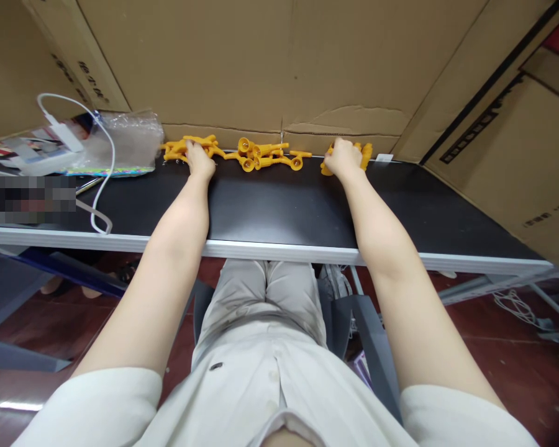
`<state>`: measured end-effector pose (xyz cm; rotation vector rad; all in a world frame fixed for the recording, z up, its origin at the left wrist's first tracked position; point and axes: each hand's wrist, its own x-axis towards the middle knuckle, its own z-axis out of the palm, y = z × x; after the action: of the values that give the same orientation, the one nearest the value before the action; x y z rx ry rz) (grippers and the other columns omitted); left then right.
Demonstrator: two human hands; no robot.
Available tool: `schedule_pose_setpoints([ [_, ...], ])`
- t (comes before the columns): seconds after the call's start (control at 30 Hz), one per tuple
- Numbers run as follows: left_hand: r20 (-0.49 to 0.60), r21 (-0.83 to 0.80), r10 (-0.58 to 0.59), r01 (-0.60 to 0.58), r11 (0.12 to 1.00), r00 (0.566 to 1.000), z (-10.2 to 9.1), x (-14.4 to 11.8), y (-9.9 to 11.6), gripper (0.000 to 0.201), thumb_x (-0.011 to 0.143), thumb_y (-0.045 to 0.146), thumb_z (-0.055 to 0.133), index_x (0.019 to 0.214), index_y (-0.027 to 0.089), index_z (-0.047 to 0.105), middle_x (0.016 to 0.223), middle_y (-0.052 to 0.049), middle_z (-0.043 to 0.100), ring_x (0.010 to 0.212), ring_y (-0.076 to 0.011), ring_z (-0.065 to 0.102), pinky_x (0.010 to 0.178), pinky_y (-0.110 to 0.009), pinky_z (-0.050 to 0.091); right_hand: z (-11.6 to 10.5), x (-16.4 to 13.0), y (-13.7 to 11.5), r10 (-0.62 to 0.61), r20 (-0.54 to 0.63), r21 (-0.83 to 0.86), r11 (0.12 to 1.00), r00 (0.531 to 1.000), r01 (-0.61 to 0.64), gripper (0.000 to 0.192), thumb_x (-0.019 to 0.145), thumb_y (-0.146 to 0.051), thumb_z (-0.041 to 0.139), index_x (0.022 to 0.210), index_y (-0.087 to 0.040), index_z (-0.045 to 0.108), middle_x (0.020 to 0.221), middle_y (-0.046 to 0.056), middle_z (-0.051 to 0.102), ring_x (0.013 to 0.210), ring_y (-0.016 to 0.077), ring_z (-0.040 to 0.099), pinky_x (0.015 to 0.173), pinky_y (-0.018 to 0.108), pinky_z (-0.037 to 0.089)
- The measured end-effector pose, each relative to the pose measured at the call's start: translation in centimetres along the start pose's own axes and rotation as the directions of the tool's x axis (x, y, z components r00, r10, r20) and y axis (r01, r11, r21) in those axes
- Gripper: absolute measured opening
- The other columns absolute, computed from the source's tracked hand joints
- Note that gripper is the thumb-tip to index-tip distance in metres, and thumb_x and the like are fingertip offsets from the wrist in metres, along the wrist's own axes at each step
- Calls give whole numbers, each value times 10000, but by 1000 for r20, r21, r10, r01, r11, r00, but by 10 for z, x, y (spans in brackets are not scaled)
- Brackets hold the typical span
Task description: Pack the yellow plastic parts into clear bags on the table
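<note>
My left hand [198, 160] is at the far side of the table, its fingers closed on a yellow branched plastic piece in a small heap of yellow branched plastic pieces [174, 150]; the fingertips are partly hidden. Farther right, my right hand [345, 155] is closed around a bunch of yellow cup-ended plastic pieces [366, 155], which stick out on both sides of the fist. Between my hands lie several loose yellow plastic pieces with cone-shaped cups [261, 160], some touching one another. One cup-ended piece [296, 163] lies at the right end of that group.
A tall cardboard wall [279, 68] stands along the back of the black table [279, 211]. On the left are a clear plastic bag [130, 139], a white power strip [46, 160] and a white cable [113, 161]. A small white tag [384, 158] is right of my right hand.
</note>
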<state>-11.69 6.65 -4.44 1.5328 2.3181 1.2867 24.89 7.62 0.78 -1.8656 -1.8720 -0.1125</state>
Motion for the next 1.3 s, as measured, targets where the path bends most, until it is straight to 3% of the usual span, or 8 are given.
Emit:
schedule_pose_setpoints([
  [0.17, 111, 137, 7, -22, 990, 994, -3, -7, 7, 791, 1061, 518, 453, 1719, 79, 436, 1844, -189, 363, 1762, -329, 168, 1372, -665, 131, -9, -10, -9, -24, 30, -87, 996, 999, 26, 463, 1153, -315, 525, 1442, 28, 640, 1443, 361, 660, 1377, 411, 622, 1130, 516, 475],
  [0.37, 188, 142, -25, -2, 990, 982, -12, -22, 19, 892, 985, 582, 590, 1812, 350, 351, 1906, -68, 213, 1770, -431, 35, 1357, -828, 37, 0, -8, -13, -187, -11, -115, 976, 982, 185, 500, 1148, -314, 405, 1489, -25, 630, 1513, 343, 627, 1448, 465, 584, 1197, 659, 436],
  [0.53, 213, 150, -18, -14, 989, 977, -10, -16, 12, 918, 968, 627, 525, 1824, 362, 327, 1909, -43, 196, 1777, -395, -30, 1338, -831, -1, 15, -15, -21, -420, 111, -73, 900, 901, 429, 578, 1103, -309, 457, 1643, -119, 537, 1707, 273, 514, 1569, 461, 501, 1254, 724, 396],
  [0.63, 185, 128, 7, -31, 991, 983, -3, -9, 4, 933, 938, 680, 512, 1808, 371, 371, 1902, -52, 221, 1778, -391, -25, 1332, -829, 1, 27, -20, -26, -466, 254, -36, 871, 847, 490, 650, 1075, -287, 523, 1713, -181, 459, 1825, 198, 388, 1636, 429, 446, 1286, 712, 394],
  [0.73, 164, 87, 34, -49, 995, 986, 0, -6, 0, 918, 907, 710, 528, 1773, 421, 430, 1883, -57, 292, 1777, -396, -18, 1312, -851, 18, 37, -22, -30, -442, 313, -32, 880, 841, 474, 591, 1077, -276, 534, 1655, -156, 505, 1786, 212, 445, 1582, 425, 519, 1286, 695, 404],
  [0.97, 200, 85, 150, -169, 982, 968, -7, -15, 11, 930, 932, 684, 557, 1802, 432, 345, 1885, -48, 289, 1778, -397, 32, 1310, -870, 79, 33, -26, -40, -200, 168, -86, 973, 965, 216, 523, 1098, -329, 600, 1549, -74, 530, 1608, 327, 581, 1424, 442, 662, 1178, 588, 523],
  [1.17, 210, 171, 40, -77, 982, 977, -7, -18, 16, 944, 958, 547, 594, 1826, 299, 314, 1914, -104, 166, 1775, -415, -9, 1342, -855, 37, 25, -31, -44, -83, 180, -97, 990, 980, 101, 534, 1050, -188, 628, 1545, -13, 525, 1463, 308, 714, 1405, 406, 689, 1201, 546, 509],
  [1.3, 192, 117, 97, -121, 986, 977, -2, -7, 11, 894, 969, 505, 630, 1804, 342, 353, 1903, -99, 222, 1776, -406, 13, 1348, -846, 96, 22, -29, -45, -80, 159, -80, 992, 984, 93, 570, 1001, -88, 587, 1558, -6, 495, 1443, 296, 724, 1351, 382, 714, 1151, 495, 543],
])
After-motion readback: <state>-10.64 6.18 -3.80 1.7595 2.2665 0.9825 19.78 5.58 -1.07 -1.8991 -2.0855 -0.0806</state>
